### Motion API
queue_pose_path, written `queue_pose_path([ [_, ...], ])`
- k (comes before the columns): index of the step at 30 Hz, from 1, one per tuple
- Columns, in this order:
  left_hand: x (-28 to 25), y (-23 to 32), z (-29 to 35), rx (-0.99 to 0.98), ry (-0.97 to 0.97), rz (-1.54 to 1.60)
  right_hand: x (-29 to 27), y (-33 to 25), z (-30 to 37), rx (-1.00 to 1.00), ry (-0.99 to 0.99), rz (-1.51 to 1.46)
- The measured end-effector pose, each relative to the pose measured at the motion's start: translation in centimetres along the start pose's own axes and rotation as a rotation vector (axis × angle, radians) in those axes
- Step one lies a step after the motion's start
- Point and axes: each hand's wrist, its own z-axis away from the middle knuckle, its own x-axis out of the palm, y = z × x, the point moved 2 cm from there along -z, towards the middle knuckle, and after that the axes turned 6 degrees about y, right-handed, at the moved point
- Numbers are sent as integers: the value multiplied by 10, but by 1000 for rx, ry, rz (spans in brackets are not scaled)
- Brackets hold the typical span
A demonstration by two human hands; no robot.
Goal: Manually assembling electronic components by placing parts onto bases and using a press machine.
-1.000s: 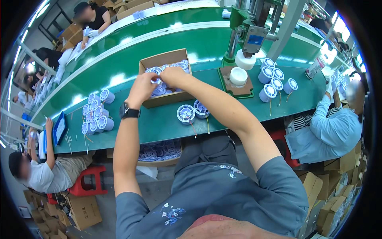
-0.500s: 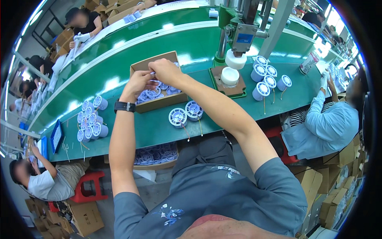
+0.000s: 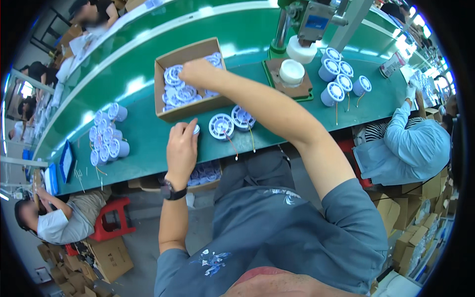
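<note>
L hand (image 3: 182, 148) half-curled on pale pc (image 3: 197, 129), axis unclear; R hand (image 3: 202, 74), grip hidden.

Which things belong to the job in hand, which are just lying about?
In use, likely:
- pale part in left hand
- rings in box, at right hand
- two wired housings nearby

Lying about, seemingly:
- bottle
- blue tray
- floor carton

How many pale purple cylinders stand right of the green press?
6: one cylinder at the back, two next, one in the middle, one in front, one farthest right. Others could be hidden.
</note>
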Motion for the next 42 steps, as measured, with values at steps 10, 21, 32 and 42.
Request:
queue_pose_path([
  [10, 19, 7, 23, -20, -25, -208, -112, 2, 144, 230, 517, -429],
  [21, 19, 35, -3, 22, 207, 251, -55, -19, 265, 457, 502, -388],
  [32, 35, 33, -4, -34, 148, 355, -58, -17, 264, 585, 631, -660],
  [42, 39, 30, 2, 22, 140, 349, -73, -29, 215, 347, 640, -650],
])
